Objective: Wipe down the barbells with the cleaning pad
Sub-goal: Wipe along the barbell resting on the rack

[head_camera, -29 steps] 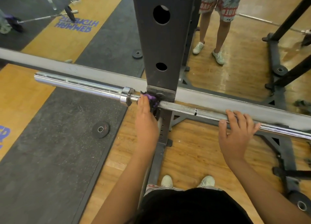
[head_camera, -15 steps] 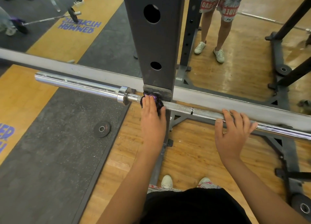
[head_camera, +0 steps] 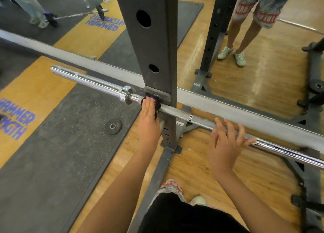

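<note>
Left hand: fingers straight and together, laid flat on the cleaning pad and pressing it onto the barbell; the thumb is hidden, so whether it hooks beneath cannot be told. Right hand: well apart from the left, fingers spread and draped loosely over the shaft, resting rather than gripping. Cleaning pad: purple and black, bunched on the shaft between the collar and the rack upright, just beside the upright's bracket. Barbell: chrome, lying across the rack, its sleeve projecting past the upright's left side over the rubber mat. Small weight plate: flat on the mat, near the upright's foot. Mirror: behind the rack, showing legs and white shoes. Step judged: wiping the shaft's inner end; the sleeve and the long right stretch are likely yet to do. Risks: pad snagging or knuckles pinched between collar and bracket in that tight gap; bar rolling under the flat-hand push, since the right hand only rests on it; the patch hidden by the upright being skipped.
</note>
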`<state>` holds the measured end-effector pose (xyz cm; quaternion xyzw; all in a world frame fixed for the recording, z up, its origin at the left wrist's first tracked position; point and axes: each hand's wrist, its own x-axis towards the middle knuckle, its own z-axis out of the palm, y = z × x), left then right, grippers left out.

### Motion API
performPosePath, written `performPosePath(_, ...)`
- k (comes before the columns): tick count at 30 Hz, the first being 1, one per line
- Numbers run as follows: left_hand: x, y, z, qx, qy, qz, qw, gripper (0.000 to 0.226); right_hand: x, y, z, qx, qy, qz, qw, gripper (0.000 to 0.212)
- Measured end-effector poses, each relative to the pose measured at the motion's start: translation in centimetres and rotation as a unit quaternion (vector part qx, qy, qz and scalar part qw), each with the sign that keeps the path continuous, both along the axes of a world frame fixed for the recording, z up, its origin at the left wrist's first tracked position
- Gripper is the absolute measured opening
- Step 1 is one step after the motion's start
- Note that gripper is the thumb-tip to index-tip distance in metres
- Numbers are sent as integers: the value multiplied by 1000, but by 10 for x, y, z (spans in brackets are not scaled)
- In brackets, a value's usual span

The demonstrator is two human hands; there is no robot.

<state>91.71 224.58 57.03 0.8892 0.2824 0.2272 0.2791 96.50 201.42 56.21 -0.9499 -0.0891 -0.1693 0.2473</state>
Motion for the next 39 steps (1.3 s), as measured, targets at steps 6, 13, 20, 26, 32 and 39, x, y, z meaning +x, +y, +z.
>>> performPosePath(6, 0, -3, 2, -14, -2, 12, 1000, 56, -4, -2, 9, -10, 45, 13, 999, 34)
performPosePath(13, -4, 16, 14, -30, 19, -21, 999, 58, -12, 17, 30, -6, 119, 107, 987, 55)
performPosePath(20, -40, 60, 41, -11, -73, -75, 994, 62, -37, 100, 75, 89, 83, 263, 957, 35)
performPosePath(26, -69, 136, 58, 9, -117, -78, 990, 55, -38, 191, 96, 57, 78, 330, 939, 39)
performPosePath(32, -61, 203, 56, 59, -131, -104, 984, 48, -19, 260, 94, 29, 104, 324, 940, 47)
performPosePath(39, -14, 240, 38, 121, -42, -192, 973, 46, 17, 314, 69, -119, 160, 334, 921, 64)
